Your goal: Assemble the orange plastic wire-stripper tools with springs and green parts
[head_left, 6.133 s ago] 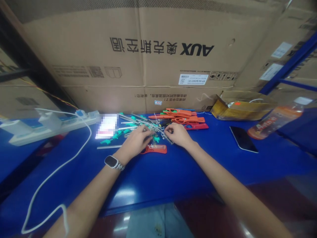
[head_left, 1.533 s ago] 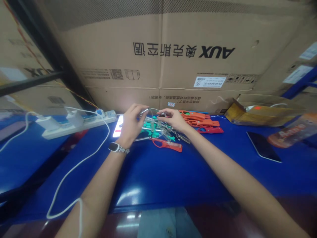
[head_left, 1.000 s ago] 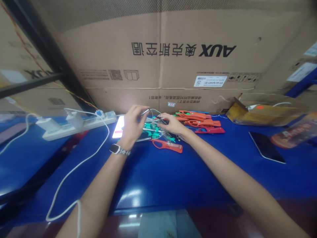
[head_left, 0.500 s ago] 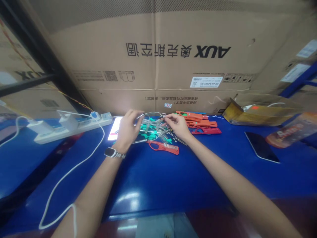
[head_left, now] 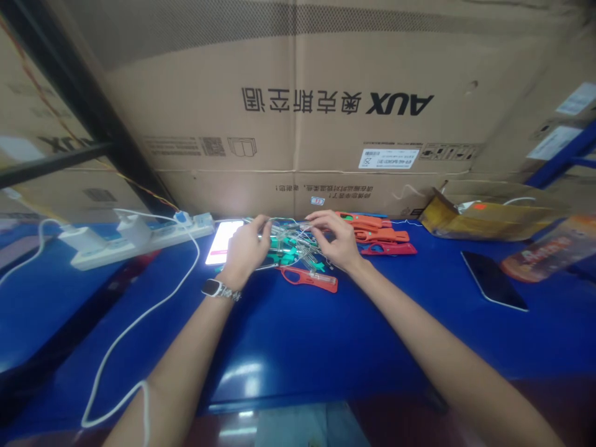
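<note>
Green parts point(head_left: 289, 255) separate left hand point(head_left: 246, 248) from right hand point(head_left: 339, 243).

The heap of parts point(head_left: 291, 254) lies on the bench point(head_left: 302, 341), between left hand point(head_left: 246, 248) and right hand point(head_left: 339, 242). Behind the heap stands a carton point(head_left: 298, 133); left of it, a phone point(head_left: 226, 239), then a power strip point(head_left: 102, 251). A loose casing point(head_left: 316, 282) lies just before it, stacked casings point(head_left: 382, 236) to its right; well right, a second phone point(head_left: 493, 282) and a bottle point(head_left: 549, 251).

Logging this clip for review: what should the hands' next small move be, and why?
Probably ease one thin wire gently clear of the pile between the left hand and right hand: wires and green pieces lie jumbled there, so a quick pull might snag.
</note>
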